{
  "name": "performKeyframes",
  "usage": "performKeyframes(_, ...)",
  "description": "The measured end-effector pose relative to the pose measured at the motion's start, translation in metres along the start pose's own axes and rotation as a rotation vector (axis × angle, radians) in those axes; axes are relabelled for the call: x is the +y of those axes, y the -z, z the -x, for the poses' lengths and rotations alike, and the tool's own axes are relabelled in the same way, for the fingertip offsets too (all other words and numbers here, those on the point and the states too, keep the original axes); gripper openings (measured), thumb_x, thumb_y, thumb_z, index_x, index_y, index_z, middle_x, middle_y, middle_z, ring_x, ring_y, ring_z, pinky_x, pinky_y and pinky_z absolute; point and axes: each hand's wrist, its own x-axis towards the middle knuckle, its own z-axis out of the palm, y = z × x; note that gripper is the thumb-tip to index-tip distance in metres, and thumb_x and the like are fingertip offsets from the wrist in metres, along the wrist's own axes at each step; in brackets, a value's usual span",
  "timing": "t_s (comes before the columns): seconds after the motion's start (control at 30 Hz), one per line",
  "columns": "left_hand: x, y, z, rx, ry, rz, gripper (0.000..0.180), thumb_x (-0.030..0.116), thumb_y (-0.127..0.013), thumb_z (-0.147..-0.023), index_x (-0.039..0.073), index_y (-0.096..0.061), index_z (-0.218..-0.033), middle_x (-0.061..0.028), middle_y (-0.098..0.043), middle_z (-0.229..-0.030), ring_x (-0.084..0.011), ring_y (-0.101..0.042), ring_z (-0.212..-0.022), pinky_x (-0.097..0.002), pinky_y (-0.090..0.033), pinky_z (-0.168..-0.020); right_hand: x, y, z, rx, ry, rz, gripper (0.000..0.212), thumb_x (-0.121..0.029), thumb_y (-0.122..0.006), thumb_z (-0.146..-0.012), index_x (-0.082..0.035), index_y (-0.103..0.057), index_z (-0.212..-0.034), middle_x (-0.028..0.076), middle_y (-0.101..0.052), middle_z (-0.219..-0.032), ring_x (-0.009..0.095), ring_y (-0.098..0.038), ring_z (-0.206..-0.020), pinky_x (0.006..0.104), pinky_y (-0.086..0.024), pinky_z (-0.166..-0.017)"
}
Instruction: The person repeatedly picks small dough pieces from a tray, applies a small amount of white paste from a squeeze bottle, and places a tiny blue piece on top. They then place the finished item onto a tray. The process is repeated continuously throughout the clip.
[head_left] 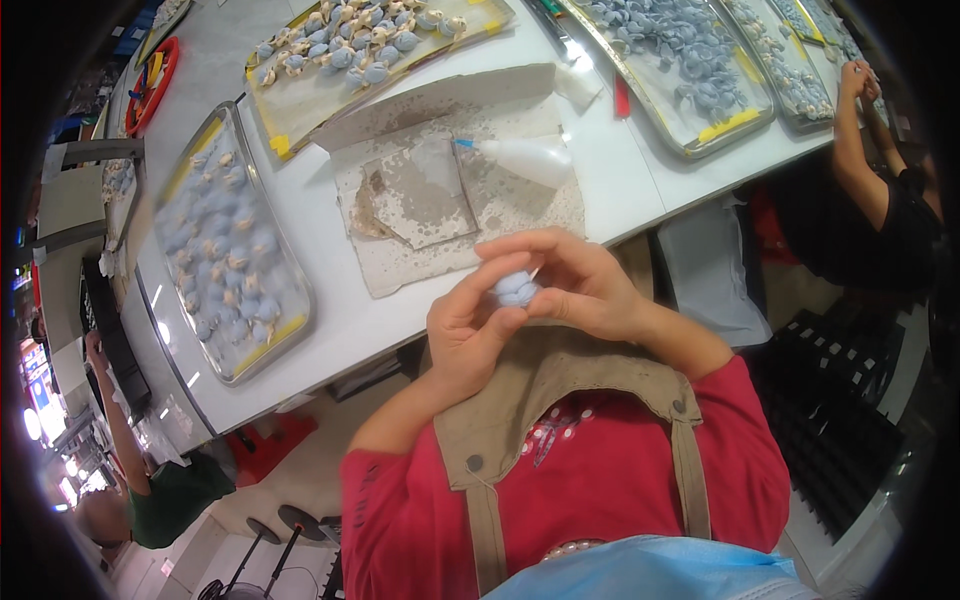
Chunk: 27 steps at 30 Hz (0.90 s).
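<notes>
Between my two hands, close to the table's front edge, is a small light-blue rounded figurine part (516,288). My left hand (470,322) curls round its left side with thumb and fingers. From the other side my right hand (580,285) grips it, thumb against the piece and fingers arched over the top. Both hands partly cover the piece, so its full shape is hidden. Just beyond them lies a stained cardboard sheet (530,215) with a flat, glue-spotted square piece (425,190) on it. A white squeeze bottle with a blue tip (525,160) rests there on its side.
A tray (300,290) of blue and cream figurines stands at left, another tray (280,140) behind. At right, a tray (690,150) holds loose blue parts. A red tool (621,98) lies beside it. Other people's arms (862,150) reach in at the far right and left.
</notes>
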Motion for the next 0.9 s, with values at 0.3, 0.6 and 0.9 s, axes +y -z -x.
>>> performKeyframes(0.3,0.006,0.008,0.002,-0.07,-0.174,-0.296,0.023,0.005,-0.059,-0.085,-0.002,-0.058,-0.107,-0.0138,-0.063,-0.1,-0.0161,-0.06,-0.09,-0.0247,-0.046,-0.078,0.002,-0.009,0.008,-0.009,0.004,-0.031,0.036,-0.004,-0.056,-0.086,0.004,-0.044,-0.119,0.019,-0.05,-0.123,0.021,-0.051,-0.112,0.0343,-0.041,-0.094)
performKeyframes(0.6,-0.001,0.009,-0.002,-0.14,-0.142,-0.133,0.023,0.006,-0.058,-0.086,-0.003,-0.057,-0.107,-0.0147,-0.062,-0.103,-0.0198,-0.061,-0.092,-0.0268,-0.046,-0.081,0.001,-0.007,0.008,0.02,-0.002,-0.049,0.032,-0.001,-0.059,-0.082,0.002,-0.049,-0.113,0.018,-0.052,-0.122,0.019,-0.053,-0.108,0.0334,-0.043,-0.092)
performKeyframes(0.9,-0.005,0.015,-0.003,-0.125,-0.094,-0.053,0.023,0.004,-0.058,-0.085,-0.003,-0.058,-0.107,-0.0141,-0.062,-0.104,-0.0186,-0.06,-0.094,-0.0274,-0.046,-0.082,0.012,-0.011,0.003,0.08,-0.06,-0.222,0.036,0.005,-0.06,-0.08,0.001,-0.052,-0.115,0.012,-0.055,-0.117,0.015,-0.054,-0.102,0.029,-0.044,-0.089)
